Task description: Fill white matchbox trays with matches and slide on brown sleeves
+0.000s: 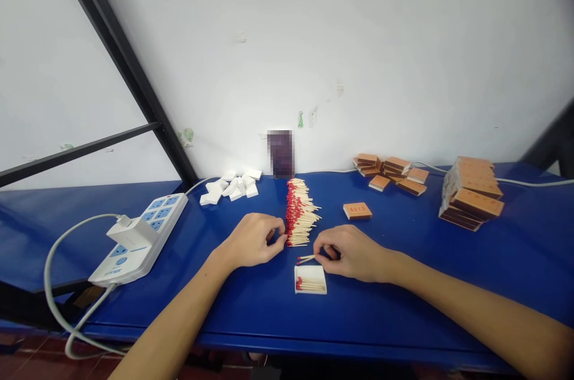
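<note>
A long row of red-tipped matches [299, 213] lies on the blue table [224, 314], heads to the left. My left hand [252, 239] rests beside the row's near end, fingers curled and pinching at the match heads. My right hand [352, 253] lies to the right, its fingertips pinched on a few matches [305, 259] just above a small white open tray [310, 279] that holds several matches.
A white power strip [139, 236] with a plug and cable sits at the left. White inner trays [231, 186] are heaped behind. Orange matchbox sleeves lie loose [389, 171], one alone [357, 210], and a stack [472, 193] stands at the right. A black frame bar crosses the left wall.
</note>
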Demonstrator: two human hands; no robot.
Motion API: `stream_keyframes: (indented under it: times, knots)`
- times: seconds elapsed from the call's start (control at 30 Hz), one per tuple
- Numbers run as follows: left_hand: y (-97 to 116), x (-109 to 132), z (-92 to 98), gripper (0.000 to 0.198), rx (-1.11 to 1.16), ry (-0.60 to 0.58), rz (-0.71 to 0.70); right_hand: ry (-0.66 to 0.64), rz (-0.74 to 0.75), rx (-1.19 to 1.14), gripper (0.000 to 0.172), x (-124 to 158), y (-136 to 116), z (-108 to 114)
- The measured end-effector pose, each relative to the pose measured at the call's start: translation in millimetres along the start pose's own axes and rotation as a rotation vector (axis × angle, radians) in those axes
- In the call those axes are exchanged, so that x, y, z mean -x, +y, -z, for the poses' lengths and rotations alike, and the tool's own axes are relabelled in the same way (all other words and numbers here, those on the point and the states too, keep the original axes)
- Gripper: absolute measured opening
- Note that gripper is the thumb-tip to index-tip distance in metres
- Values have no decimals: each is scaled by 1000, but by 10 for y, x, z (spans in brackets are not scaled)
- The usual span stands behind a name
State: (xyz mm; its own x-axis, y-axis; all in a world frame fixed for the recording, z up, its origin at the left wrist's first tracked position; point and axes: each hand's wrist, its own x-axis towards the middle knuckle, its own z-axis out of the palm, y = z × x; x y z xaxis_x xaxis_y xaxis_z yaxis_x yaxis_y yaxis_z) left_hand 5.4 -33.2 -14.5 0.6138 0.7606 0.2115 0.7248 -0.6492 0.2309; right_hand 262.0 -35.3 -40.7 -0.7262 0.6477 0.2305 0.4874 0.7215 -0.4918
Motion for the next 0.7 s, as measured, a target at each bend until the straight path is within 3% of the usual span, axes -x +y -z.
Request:
stream_keyframes:
  times: [0.47,0.7]
  knots:
    - [167,-3,-58,36,54,-64,-72,37,-44,72,7,4,-50,-19]
    - [52,-13,24,20,2,-45,30,26,-22,49,11,7,-39,-6]
